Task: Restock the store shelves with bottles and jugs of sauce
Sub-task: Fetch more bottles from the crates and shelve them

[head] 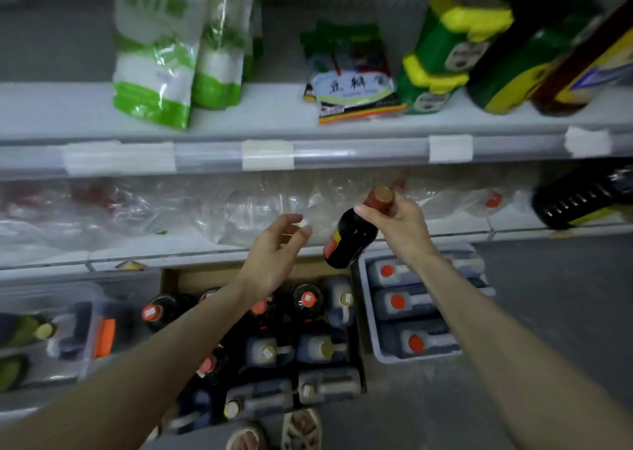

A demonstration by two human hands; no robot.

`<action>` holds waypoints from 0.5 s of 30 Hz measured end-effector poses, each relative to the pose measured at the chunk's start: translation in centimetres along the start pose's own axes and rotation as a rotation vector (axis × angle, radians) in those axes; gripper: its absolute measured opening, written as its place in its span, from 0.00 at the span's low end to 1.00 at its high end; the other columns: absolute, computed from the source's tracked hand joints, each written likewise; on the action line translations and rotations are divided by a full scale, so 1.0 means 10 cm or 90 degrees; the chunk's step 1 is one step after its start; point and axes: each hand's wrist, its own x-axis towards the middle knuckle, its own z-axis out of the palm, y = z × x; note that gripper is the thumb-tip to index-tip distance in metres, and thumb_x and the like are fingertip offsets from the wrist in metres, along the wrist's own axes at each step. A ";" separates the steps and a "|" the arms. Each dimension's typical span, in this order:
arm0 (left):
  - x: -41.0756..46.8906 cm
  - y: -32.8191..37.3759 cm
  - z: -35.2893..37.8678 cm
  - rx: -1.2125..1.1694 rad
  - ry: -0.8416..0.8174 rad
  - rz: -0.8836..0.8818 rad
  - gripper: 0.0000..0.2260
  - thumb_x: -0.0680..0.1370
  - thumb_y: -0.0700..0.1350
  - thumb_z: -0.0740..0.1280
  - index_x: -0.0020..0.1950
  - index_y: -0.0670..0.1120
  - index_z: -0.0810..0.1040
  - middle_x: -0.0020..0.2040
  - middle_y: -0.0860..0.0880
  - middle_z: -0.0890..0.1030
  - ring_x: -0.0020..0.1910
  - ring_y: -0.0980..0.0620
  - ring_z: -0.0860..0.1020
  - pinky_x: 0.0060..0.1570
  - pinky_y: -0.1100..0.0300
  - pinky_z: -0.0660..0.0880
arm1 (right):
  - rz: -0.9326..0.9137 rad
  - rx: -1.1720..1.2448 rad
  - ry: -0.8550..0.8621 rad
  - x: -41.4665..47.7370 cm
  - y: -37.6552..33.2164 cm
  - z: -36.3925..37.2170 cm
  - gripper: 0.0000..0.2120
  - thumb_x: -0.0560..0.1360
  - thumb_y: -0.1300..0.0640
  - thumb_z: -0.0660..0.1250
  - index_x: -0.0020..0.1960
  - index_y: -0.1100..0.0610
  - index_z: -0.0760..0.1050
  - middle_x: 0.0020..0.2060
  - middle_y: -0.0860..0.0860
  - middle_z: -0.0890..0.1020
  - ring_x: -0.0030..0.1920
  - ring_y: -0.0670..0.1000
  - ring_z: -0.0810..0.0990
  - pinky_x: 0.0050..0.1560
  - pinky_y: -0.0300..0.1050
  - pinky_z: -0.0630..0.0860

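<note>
Dark glass shows below the right hand [397, 223], whose fingers wrap the neck of a slim brown sauce bottle with a red-and-gold cap [352, 230]. Its long axis tilts, cap up and right, base down and left, hanging in front of the lower white shelf [455, 225]. Just left, the left hand [277, 254] is half open, fingers curled, empty and nearer the base. Beyond, that shelf holds clear plastic bags [246, 209]; below, a cardboard box of dark bottles and jugs [301, 340] waits.
</note>
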 end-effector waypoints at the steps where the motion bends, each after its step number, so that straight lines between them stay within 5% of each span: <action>1: -0.13 0.29 -0.10 -0.001 0.001 0.018 0.12 0.80 0.50 0.62 0.63 0.50 0.73 0.50 0.53 0.77 0.49 0.59 0.76 0.39 0.73 0.73 | -0.015 0.003 0.001 -0.11 -0.35 -0.06 0.05 0.72 0.60 0.74 0.44 0.55 0.78 0.40 0.48 0.82 0.42 0.44 0.80 0.49 0.33 0.74; 8: -0.93 2.08 -0.77 -0.012 0.011 0.153 0.13 0.79 0.48 0.65 0.63 0.49 0.73 0.48 0.54 0.78 0.46 0.60 0.77 0.43 0.72 0.72 | -0.162 -0.008 0.007 -0.77 -2.61 -0.43 0.05 0.71 0.62 0.74 0.42 0.56 0.78 0.36 0.48 0.81 0.37 0.40 0.78 0.43 0.34 0.74; 11: -1.29 2.93 -1.07 -0.022 0.007 0.230 0.12 0.78 0.46 0.66 0.61 0.50 0.71 0.48 0.55 0.77 0.44 0.66 0.76 0.43 0.75 0.71 | -0.249 -0.046 0.015 -1.09 -3.60 -0.58 0.08 0.69 0.55 0.76 0.39 0.55 0.78 0.36 0.52 0.80 0.39 0.47 0.76 0.45 0.44 0.74; 15: -1.70 3.91 -1.45 -0.021 -0.006 0.314 0.24 0.71 0.53 0.74 0.63 0.50 0.69 0.54 0.52 0.77 0.50 0.57 0.78 0.47 0.71 0.72 | -0.358 -0.088 0.000 -1.48 -4.82 -0.74 0.13 0.68 0.47 0.75 0.39 0.55 0.78 0.36 0.51 0.81 0.42 0.54 0.81 0.53 0.61 0.79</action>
